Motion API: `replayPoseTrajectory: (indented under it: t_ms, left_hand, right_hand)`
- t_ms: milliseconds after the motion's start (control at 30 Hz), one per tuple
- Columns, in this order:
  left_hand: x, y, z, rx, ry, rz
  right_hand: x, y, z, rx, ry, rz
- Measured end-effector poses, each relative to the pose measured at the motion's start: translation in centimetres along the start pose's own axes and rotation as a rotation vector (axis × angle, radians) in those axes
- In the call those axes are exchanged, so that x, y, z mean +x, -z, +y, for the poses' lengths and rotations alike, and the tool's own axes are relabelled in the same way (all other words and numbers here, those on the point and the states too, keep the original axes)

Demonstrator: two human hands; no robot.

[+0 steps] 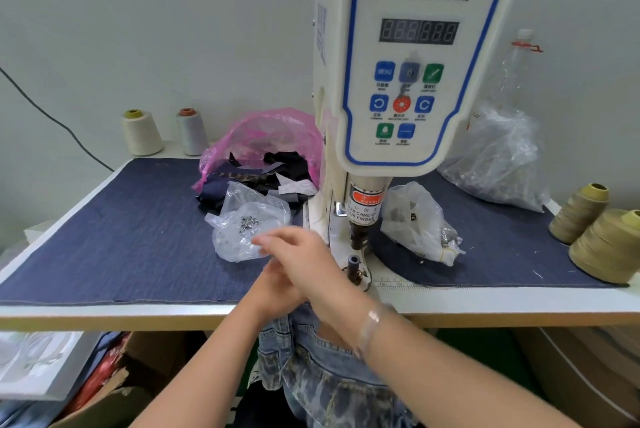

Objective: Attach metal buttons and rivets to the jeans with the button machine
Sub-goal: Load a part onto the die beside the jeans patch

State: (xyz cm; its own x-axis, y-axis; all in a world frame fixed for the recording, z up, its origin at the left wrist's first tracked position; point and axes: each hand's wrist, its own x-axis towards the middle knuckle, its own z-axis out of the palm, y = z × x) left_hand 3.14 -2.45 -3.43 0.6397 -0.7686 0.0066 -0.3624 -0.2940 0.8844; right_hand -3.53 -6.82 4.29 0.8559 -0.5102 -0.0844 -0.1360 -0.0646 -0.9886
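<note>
The jeans (322,368), of pale washed denim with a mottled print, are bunched below the front edge of the table (485,306), under the two crossed forearms. The right hand (301,261) is laid over the left hand (277,285) just in front of the button machine (408,57); its fingers are stretched out, blurred, toward a clear crinkled plastic bag (242,230) in which small shiny metal pieces are seen. Nothing is seen held in the right hand. The left hand is largely covered, so whether it is spread or closed cannot be told. A clear bangle (369,327) is worn on the right wrist.

The machine's cream casing carries a blue-edged panel with coloured buttons and a dark display; below it a dark cylindrical punch (360,220) hangs above a small post (354,263). The tabletop is covered by a dark blue denim mat (121,237). Behind the clear bag a pink plastic bag (263,137) of dark fabric scraps is seen; a second clear bag (415,220) lies right of the punch. Tan thread cones (602,240) stand at the right edge.
</note>
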Motion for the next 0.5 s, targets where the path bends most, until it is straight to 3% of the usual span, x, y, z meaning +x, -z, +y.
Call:
replayPoseTrajectory:
  t_ms: [100,233,500]
  left_hand:
    - [0.2,0.3,-0.1,0.096,-0.116,-0.047]
    - [0.6,0.2,-0.5,0.088,-0.086,-0.075]
    - [1.9,0.3,-2.1,0.316,-0.013,-0.156]
  right_hand:
    - [6.4,-1.3,-1.1,-0.607,0.255,-0.031]
    - [11.8,-3.4,0.4,-1.124,0.276,-0.053]
    - [14.0,-5.0,1.6,-1.505,0.295,-0.120]
